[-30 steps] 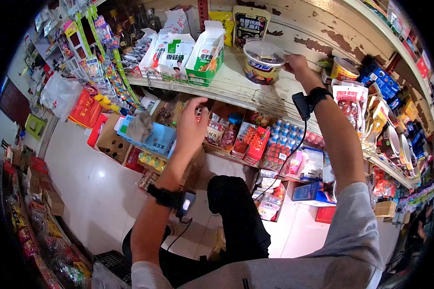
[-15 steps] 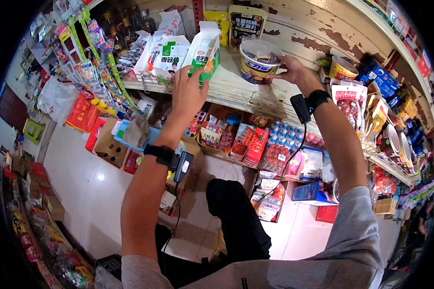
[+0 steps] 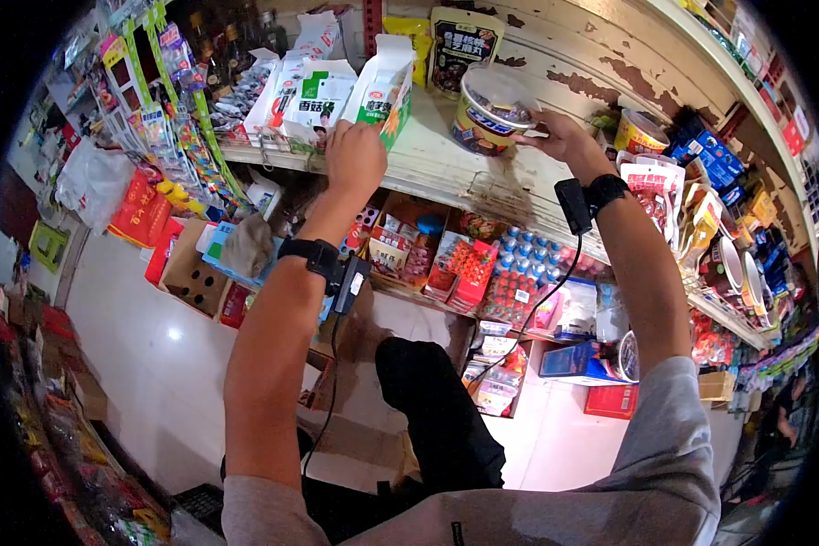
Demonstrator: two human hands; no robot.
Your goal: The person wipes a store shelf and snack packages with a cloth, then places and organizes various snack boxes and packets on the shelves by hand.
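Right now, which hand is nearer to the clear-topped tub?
Right. The right hand is at the right side of the tub; the left hand is farther left, at the green box.

Lidded tub [image 3: 484, 125], seemingly tilted, open green-white carton [image 3: 399, 115]

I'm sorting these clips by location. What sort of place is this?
Probably a small snack or grocery shop: an open green-and-white carton stands on a shelf, small packets hang in strips, and blue-topped bottles are grouped below.
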